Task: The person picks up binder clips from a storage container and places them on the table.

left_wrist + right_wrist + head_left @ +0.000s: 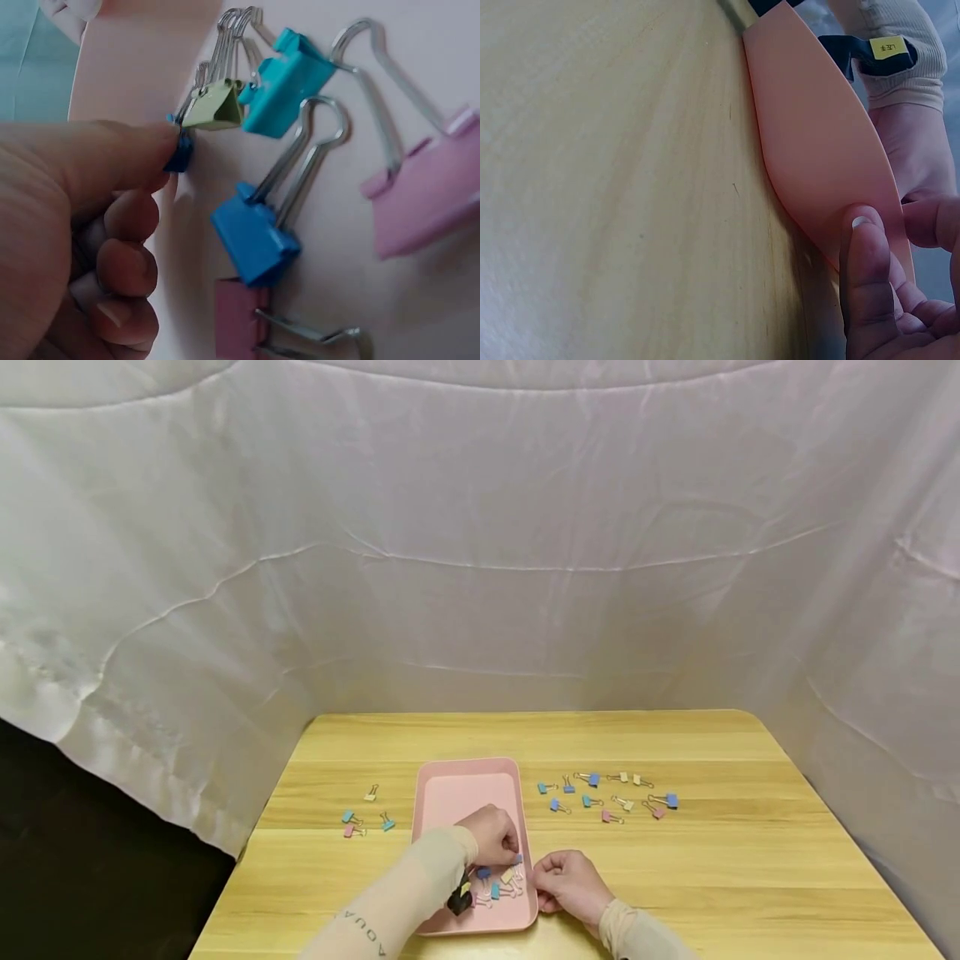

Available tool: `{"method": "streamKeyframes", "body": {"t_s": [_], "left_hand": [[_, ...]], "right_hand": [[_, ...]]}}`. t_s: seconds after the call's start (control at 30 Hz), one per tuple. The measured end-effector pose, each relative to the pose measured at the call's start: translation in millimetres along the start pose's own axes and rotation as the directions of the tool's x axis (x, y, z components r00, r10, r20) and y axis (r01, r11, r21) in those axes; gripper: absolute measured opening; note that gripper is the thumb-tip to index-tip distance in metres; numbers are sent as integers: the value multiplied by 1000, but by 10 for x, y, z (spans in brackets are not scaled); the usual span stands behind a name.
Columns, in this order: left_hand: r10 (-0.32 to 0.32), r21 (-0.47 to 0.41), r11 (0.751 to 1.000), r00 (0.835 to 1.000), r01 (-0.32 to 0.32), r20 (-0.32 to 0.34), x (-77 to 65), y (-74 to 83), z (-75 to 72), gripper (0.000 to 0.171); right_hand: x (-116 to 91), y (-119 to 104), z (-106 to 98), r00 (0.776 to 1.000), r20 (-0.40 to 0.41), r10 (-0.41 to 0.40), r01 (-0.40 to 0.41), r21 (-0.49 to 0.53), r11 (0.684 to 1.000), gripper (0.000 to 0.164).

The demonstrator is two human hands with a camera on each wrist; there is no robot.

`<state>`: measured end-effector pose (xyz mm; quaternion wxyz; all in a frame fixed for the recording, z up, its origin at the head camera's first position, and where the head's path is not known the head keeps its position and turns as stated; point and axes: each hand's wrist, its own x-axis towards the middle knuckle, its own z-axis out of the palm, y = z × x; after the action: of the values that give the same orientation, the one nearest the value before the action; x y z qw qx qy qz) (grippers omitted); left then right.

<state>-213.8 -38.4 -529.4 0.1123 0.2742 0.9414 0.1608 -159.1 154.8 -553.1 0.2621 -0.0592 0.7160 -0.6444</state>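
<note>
A pink tray [465, 789] stands on the wooden table with several small binder clips in its near right part. My left hand [491, 833] reaches into it, thumb and forefinger pinching a small blue binder clip [178, 156] by the tray's right wall. Close beside that clip lie a yellow binder clip [216, 106] and a teal binder clip [289, 84]. Another blue binder clip [255, 234] and pink binder clips [427, 191] are nearer the palm. At the right side of the tray, my right hand [570, 883] holds the rim, its thumb against the outer wall.
Several mixed binder clips [591, 802] are spread on the table right of the tray. A smaller group, including a teal binder clip [387, 822], lies to its left. Pale curtains [525, 610] hang behind the table [712, 877] and along its sides.
</note>
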Motion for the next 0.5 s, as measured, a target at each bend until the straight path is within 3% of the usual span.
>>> {"method": "streamKeyframes", "body": {"t_s": [0.1, 0.23, 0.3, 0.5], "left_hand": [[-28, 1, 1000, 999, 28, -18, 0, -40, -11, 17], [-61, -38, 998, 997, 59, -37, -18, -87, -35, 5], [-47, -58, 997, 998, 45, -41, -29, -96, -50, 4], [32, -28, 999, 999, -32, 1, -39, -102, -64, 26]], "right_hand": [[0, -2, -2, 1000, -2, -3, 3, 5, 1000, 13], [1, 2, 2, 1000, -2, 1, -1, 17, 1000, 14], [3, 7, 3, 1000, 0, 4, -4, 22, 1000, 14], [9, 13, 6, 1000, -5, 9, -9, 15, 1000, 13]]}}
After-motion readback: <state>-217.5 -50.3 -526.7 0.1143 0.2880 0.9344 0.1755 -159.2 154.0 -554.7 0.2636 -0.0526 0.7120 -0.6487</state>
